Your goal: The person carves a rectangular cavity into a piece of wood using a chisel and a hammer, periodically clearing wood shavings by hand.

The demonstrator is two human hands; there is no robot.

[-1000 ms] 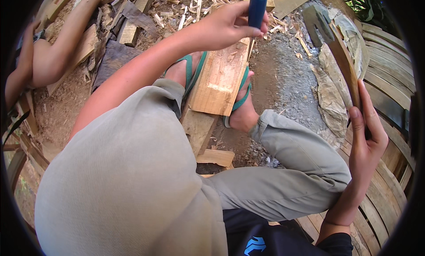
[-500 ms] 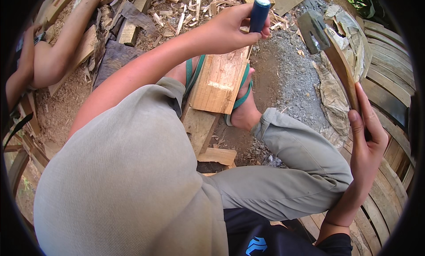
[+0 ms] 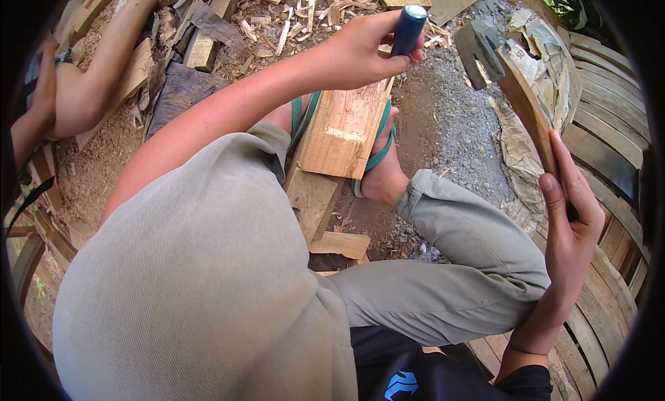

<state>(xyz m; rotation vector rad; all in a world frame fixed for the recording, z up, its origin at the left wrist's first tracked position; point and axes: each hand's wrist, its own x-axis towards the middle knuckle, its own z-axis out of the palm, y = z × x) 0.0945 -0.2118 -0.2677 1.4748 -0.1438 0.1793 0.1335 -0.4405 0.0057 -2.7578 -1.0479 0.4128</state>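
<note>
A light wood block [image 3: 343, 133] lies across a lower plank [image 3: 312, 196], held between my two sandalled feet [image 3: 383, 169]. Its top shows a shallow pale cut. My left hand [image 3: 370, 47] is closed round the blue handle of a chisel [image 3: 407, 32], upright over the far end of the block; the hand hides most of its blade. Off to the right, my right hand [image 3: 572, 200] grips the wooden handle of a hammer [image 3: 524, 99]. The hammer's grey metal head is raised, apart from the chisel.
Wood chips [image 3: 305, 20] and offcuts litter the ground at the far side. Another person's arm [image 3: 104, 75] is at the far left. Grey gravel [image 3: 457, 134] and a crumpled sack [image 3: 519, 158] lie to the right, beside stacked curved-looking slats [image 3: 613, 103].
The hammer head has shifted slightly left. My left hand has moved a little upward, and the chisel's handle leans slightly more to the right.
</note>
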